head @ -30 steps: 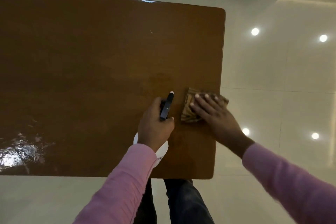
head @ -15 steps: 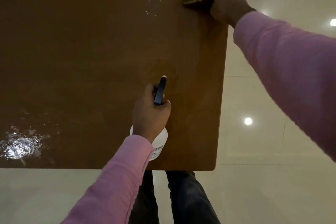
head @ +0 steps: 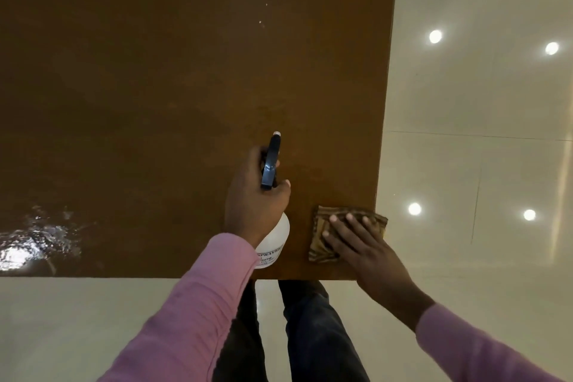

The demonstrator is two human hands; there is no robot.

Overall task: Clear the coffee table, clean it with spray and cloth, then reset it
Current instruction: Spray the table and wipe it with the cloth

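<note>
Head view, looking straight down: mostly filled by the brown coffee table [head: 155, 87], glossy on top, with the cleaning step judged to be in hand and the reset not yet begun. Around the table, pale shiny floor tiles [head: 465, 164] with round lamp reflections. On the table's near left part, a bright wet patch [head: 31, 242], probably spray not yet wiped away. Just before the table's near edge, dark trouser legs [head: 313, 335], close enough for reach over the top. Over the table's near edge, towards its right side, left hand [head: 254, 201] wrapped round the neck of the white spray bottle [head: 274, 242], black head pointing to the table's far side, most likely kept ready for a next squirt; not possible to tell whether the base rests on the wood. At the table's near right corner, right hand [head: 362, 248] spread flat with straight fingers, pressing on the folded striped cloth [head: 321, 245], flat so as to give broad pressure for wiping; cloth reaching with one side to the table's right edge. On the table's far right part, a few tiny droplets [head: 259, 22], too small to read well.
</note>
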